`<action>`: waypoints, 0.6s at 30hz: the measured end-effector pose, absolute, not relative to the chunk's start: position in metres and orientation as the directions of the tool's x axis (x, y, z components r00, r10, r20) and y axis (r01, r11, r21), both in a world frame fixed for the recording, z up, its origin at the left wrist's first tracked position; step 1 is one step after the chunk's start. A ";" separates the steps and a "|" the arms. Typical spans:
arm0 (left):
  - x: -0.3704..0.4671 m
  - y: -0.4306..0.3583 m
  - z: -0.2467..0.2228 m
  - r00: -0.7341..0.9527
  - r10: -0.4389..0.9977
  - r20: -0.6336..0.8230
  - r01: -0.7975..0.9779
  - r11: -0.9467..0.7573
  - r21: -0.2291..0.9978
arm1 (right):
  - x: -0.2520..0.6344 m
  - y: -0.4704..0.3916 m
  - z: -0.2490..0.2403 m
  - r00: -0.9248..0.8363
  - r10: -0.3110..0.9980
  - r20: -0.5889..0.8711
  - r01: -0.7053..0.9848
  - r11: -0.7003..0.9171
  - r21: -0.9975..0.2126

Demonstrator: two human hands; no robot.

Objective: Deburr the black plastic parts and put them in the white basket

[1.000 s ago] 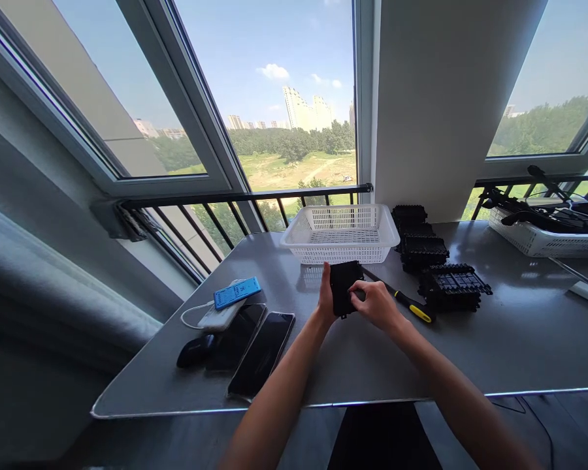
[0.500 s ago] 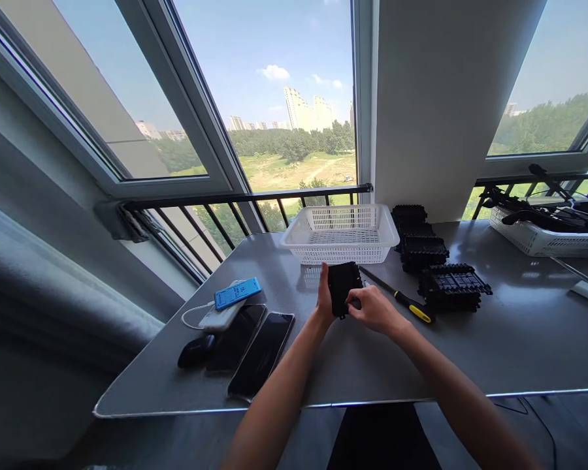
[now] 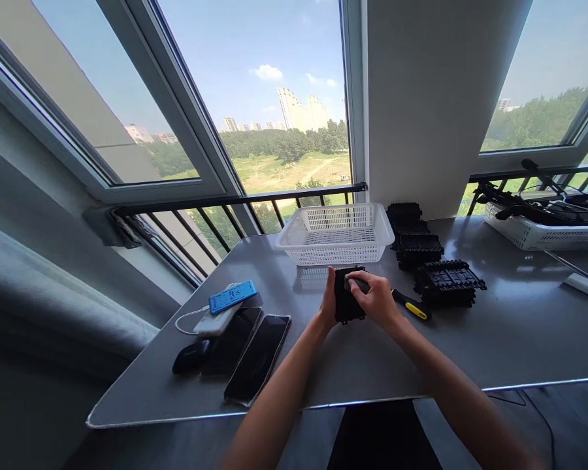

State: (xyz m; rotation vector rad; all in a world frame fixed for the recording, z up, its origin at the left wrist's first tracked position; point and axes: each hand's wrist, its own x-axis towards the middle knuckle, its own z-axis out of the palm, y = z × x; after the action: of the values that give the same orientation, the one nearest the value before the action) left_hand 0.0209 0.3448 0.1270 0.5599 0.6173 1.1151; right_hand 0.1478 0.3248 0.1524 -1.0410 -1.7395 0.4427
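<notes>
My left hand (image 3: 328,299) is wrapped round the left edge of a flat black plastic part (image 3: 343,303), thumb up along its side, holding it tilted above the table. My right hand (image 3: 376,299) lies over the right side of this part, its fingers pinched together against the upper face. Something small and greyish may be at those fingertips, too small to name. Just right of my right hand, a screwdriver with a black and yellow handle (image 3: 411,305) rests on the table; its shaft is hidden behind the hand.
A white plastic basket (image 3: 334,253) stands behind my hands. Stacked black plastic parts (image 3: 448,284) lie to the right, with more behind (image 3: 419,248). At left are a blue-screened phone (image 3: 232,297), two dark phones (image 3: 257,359) and a mouse (image 3: 191,356). Another white basket (image 3: 529,234) holds black items.
My right hand has moved from the part's lower right corner up to its upper face. The view has shifted slightly, and the part is still in my left hand.
</notes>
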 end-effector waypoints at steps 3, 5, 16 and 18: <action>0.030 0.339 0.127 0.364 0.916 -0.168 -0.618 0.373 0.693 | 0.146 0.325 0.152 -0.086 0.825 0.559 0.425 0.538 -0.728; 0.034 0.336 0.128 0.372 0.914 -0.162 -0.613 0.373 0.697 | 0.146 0.325 0.153 -0.081 0.843 0.532 0.409 0.515 -0.754; 0.020 0.345 0.137 0.203 0.973 -0.110 -0.703 0.223 0.675 | 0.139 0.319 0.153 -0.300 0.873 0.385 0.427 0.484 -0.764; 0.014 0.348 0.139 0.186 0.979 -0.082 -0.725 0.193 0.661 | 0.136 0.316 0.152 -0.384 0.851 0.357 0.423 0.506 -0.752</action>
State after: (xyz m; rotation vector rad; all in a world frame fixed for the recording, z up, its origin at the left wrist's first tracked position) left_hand 0.0139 0.3483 0.1392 0.5478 0.5633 1.2881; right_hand 0.1360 0.3156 0.1524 -1.0420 -1.9994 0.7272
